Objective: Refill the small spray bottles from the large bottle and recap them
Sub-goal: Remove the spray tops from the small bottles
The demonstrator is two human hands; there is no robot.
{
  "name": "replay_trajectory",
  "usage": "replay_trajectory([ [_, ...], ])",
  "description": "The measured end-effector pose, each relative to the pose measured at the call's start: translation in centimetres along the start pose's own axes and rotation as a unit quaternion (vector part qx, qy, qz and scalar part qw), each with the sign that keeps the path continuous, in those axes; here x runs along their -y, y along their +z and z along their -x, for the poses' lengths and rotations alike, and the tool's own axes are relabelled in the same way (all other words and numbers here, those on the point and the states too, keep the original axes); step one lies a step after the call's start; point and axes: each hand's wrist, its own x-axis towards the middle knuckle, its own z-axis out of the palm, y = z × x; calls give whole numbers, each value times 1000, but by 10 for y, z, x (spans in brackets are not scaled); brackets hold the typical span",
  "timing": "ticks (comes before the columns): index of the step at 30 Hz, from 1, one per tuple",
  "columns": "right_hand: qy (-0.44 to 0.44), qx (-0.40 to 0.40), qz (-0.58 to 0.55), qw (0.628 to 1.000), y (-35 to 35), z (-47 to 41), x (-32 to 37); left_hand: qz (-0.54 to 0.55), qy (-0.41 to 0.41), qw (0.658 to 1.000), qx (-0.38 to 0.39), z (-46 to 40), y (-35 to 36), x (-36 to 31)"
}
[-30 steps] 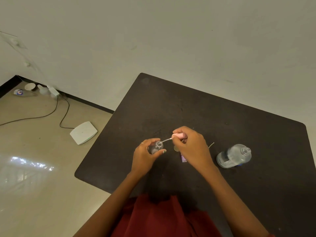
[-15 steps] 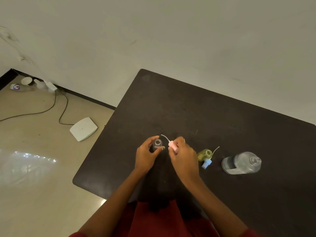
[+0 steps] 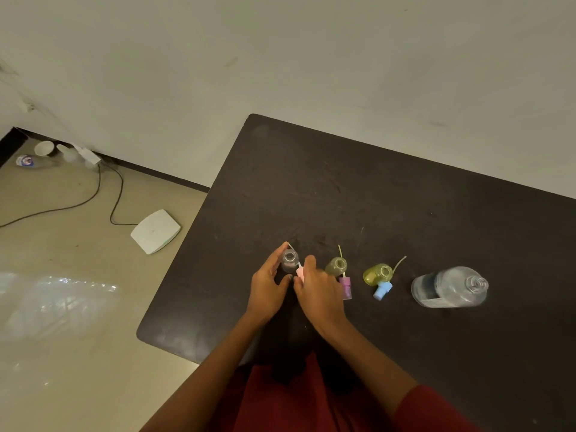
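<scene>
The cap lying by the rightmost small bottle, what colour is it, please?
Light blue, head view.

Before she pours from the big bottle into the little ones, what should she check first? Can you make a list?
1. Big bottle uncapped: ok, its neck is open.
2. Big bottle holds liquid: ok, some shows inside.
3. Three small bottles uncapped: ok, the clear one, the olive one and the yellow one show open necks.
4. Small bottles upright: not ok, the yellow one lies tilted.
5. Hands free: not ok, the left hand holds the clear bottle and the right hand pinches the pink spray cap.
6. Table dry: cannot tell.
</scene>
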Motion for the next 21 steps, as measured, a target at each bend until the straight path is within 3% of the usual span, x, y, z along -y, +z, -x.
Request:
replay_trajectory([
  [13,-3,18,24,1000,5,-6,-7,-66,3,998,10,7,1,3],
  [21,-80,-85,-28,993,-5,13,-9,-63,-37,997,-32,18,-2,5],
])
